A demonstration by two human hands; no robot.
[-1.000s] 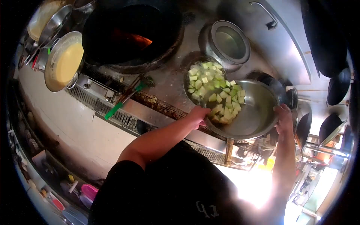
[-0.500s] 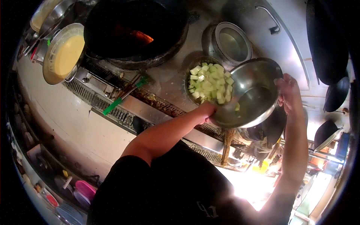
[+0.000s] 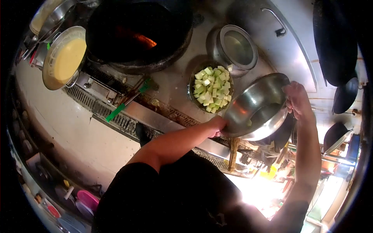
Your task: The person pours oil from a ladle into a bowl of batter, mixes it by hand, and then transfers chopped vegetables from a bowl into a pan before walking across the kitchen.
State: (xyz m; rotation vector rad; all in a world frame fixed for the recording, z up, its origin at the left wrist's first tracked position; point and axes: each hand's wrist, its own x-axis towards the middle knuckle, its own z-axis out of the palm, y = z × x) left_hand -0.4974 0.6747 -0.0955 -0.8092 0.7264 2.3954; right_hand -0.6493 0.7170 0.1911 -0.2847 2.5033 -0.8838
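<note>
Between my two hands is a large metal mixing bowl [image 3: 268, 93], tilted with its mouth toward the left. My left hand [image 3: 217, 126] grips its near-left rim, and my right hand [image 3: 298, 99] grips the rim on the far right. A small pale piece [image 3: 249, 122] sticks to the inside of the bowl. Just left of it, a round container heaped with pale green vegetable cubes [image 3: 211, 88] stands on the steel counter. One cube [image 3: 229, 68] lies at the heap's upper right edge. The container's rim is mostly hidden by the cubes.
A dark wok [image 3: 140, 58] sits over a burner with orange flame glow. At left is a bowl of yellow batter [image 3: 69, 60]. A lidless metal pot [image 3: 254, 54] stands behind the cubes. A green-handled brush [image 3: 116, 112] lies along the grated gutter [image 3: 87, 97]. Woks hang at right.
The mixing bowl has moved down and away from the container of cubes, with both hands on it. Fewer pieces show inside the bowl, and the heap is now fully visible.
</note>
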